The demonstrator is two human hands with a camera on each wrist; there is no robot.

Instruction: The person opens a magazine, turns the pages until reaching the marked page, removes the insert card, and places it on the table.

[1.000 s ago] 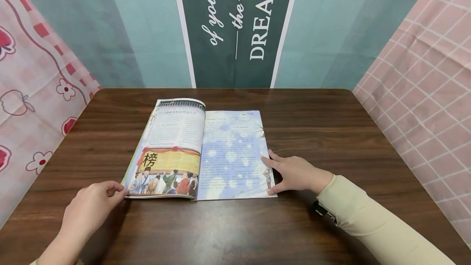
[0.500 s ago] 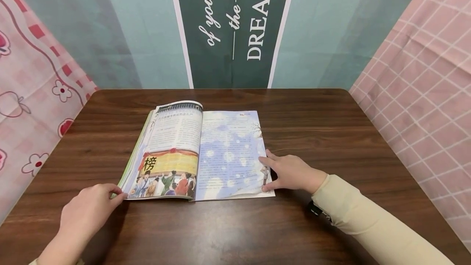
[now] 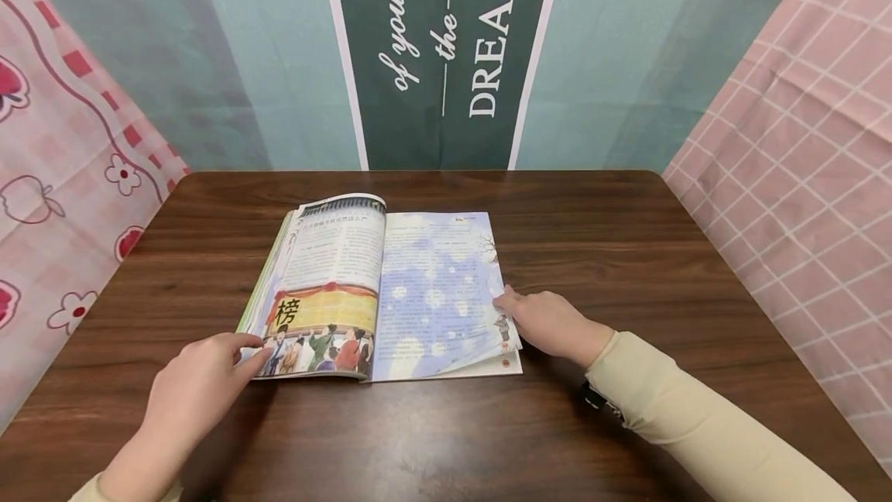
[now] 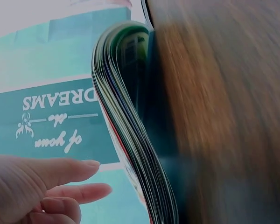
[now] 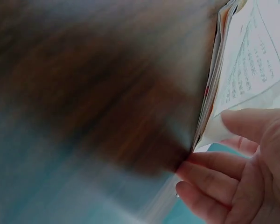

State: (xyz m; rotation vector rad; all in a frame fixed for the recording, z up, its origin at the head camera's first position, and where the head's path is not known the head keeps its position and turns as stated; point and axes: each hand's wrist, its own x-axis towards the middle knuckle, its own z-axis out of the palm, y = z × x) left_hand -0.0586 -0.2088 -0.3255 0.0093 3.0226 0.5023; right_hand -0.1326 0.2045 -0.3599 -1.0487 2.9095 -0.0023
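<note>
An open magazine [image 3: 432,297] lies on the wooden table, its thick left stack of pages bowed up near the spine. On the right side, the lower corner of the top page [image 3: 481,351] is lifted, showing the sheet beneath. My right hand [image 3: 557,324] pinches that page at its right edge; in the right wrist view the thumb lies on the page [image 5: 252,60]. My left hand [image 3: 202,378] hovers by the lower left corner of the magazine. In the left wrist view its thumb and index finger point toward the page edges [image 4: 130,135], apart from them, with nothing held.
Dark brown wooden table [image 3: 613,254] surrounds the magazine. A teal cloth [image 3: 613,45] with a lettered dark panel hangs behind the table. Pink patterned cloths hang at the left [image 3: 63,177] and right [image 3: 801,138].
My left hand has come off the left page corner and moved rightward. The right page's lower corner has risen, and my right thumb has moved from the page's lower corner toward the fingers.
</note>
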